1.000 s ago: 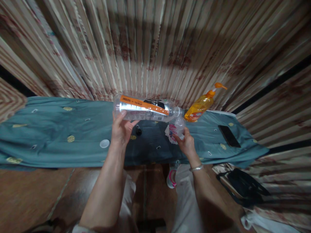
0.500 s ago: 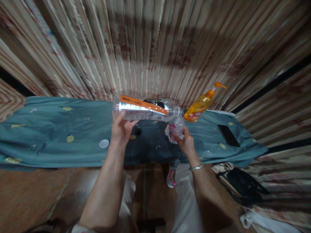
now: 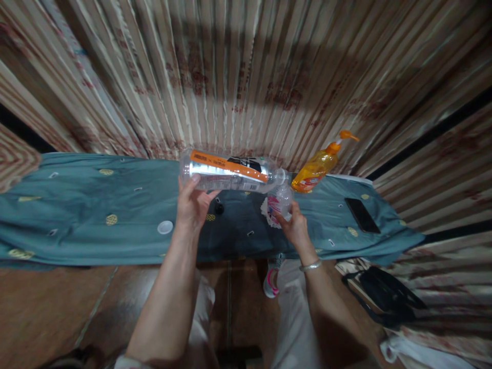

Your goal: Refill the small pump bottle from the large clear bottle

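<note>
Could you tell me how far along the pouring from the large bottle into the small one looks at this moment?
Done: both bottles are uncapped, with a white cap and a dark cap lying on the teal cloth. In hand: the left hand tips the large bottle sideways, mouth at the small bottle held by the right hand. Left: recapping; fill levels cannot be judged.

Two clear bottles (image 3: 230, 173) (image 3: 280, 201), one orange pump bottle (image 3: 319, 165), one phone (image 3: 362, 215), two loose caps (image 3: 165, 227) (image 3: 219, 208).
</note>
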The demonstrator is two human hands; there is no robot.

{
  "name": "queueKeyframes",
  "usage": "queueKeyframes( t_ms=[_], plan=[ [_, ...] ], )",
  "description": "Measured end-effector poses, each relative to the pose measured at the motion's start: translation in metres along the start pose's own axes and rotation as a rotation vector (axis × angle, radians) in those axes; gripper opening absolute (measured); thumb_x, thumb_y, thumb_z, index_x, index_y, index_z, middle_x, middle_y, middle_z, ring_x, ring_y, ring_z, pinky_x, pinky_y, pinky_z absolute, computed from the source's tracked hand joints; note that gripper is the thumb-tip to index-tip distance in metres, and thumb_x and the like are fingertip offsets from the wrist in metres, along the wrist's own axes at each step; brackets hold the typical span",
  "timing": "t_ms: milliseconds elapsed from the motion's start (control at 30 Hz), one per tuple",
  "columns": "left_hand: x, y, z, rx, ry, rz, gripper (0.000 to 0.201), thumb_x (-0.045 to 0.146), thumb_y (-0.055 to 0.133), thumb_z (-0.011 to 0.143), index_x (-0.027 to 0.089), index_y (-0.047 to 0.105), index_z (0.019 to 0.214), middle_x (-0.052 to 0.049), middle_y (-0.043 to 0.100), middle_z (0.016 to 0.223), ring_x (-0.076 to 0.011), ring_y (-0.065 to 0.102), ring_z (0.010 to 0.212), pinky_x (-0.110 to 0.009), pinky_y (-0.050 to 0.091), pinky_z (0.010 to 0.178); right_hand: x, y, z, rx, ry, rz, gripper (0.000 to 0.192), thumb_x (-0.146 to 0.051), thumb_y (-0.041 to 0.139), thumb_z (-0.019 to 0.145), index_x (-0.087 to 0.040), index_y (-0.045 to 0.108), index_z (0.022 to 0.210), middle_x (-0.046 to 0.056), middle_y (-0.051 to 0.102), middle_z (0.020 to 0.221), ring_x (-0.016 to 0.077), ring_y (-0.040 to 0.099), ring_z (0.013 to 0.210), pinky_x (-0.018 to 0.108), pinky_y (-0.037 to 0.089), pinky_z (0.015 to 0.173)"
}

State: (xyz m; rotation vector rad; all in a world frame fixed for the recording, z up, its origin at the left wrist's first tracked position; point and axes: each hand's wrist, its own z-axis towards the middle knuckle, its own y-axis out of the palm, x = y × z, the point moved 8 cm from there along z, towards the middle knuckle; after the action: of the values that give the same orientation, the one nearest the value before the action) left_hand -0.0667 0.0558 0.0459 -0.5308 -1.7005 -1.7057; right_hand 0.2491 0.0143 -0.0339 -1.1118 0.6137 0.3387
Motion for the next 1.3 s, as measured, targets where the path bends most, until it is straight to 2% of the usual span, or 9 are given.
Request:
queueKeyframes(
  t_ms=[267,600,967,1300],
  plan=[
    [0.0022,0.0043,-0.0014,-0.004,0.010,0.004,0.070,0.040,0.087,0.062,0.025,0.062,0.125,-0.015,0.067,0.136,-0.0428,0.056,0.137,-0.057,0.056,0.101,0.0006,-0.0006,0.0000,0.023,-0.021,0.016,0.064,-0.065,0.060,0.085,-0.017,0.058,0.127,0.013,0.078,0.099,0.0295,0.074,0.082,0.035,0.052,0.070],
    [-0.0004,0.0009,-0.0005,-0.006,0.001,0.007,0.072,0.040,0.086,0.065,0.027,0.060,0.131,-0.014,0.067,0.136,-0.0411,0.058,0.135,-0.056,0.057,0.100,0.0002,-0.0001,-0.0003,0.017,-0.026,0.009,0.063,-0.059,0.062,0.084,-0.015,0.057,0.129,0.015,0.079,0.102,0.0304,0.075,0.084,0.036,0.054,0.071],
    [0.0017,0.0041,-0.0021,-0.004,0.007,0.004,0.074,0.038,0.086,0.065,0.029,0.058,0.134,-0.013,0.068,0.134,-0.0390,0.061,0.131,-0.055,0.056,0.099,0.0013,-0.0003,-0.0001,0.015,-0.022,0.020,0.062,-0.058,0.064,0.084,-0.017,0.057,0.131,0.013,0.079,0.099,0.0305,0.075,0.082,0.036,0.055,0.071],
    [0.0015,0.0039,-0.0011,-0.003,0.010,0.014,0.069,0.039,0.085,0.063,0.027,0.061,0.126,-0.013,0.068,0.135,-0.0401,0.059,0.134,-0.055,0.056,0.100,0.0023,0.0007,0.0006,0.020,-0.018,-0.014,0.062,-0.057,0.064,0.084,-0.016,0.057,0.130,0.013,0.079,0.097,0.0306,0.075,0.082,0.036,0.054,0.071]
  ],
)
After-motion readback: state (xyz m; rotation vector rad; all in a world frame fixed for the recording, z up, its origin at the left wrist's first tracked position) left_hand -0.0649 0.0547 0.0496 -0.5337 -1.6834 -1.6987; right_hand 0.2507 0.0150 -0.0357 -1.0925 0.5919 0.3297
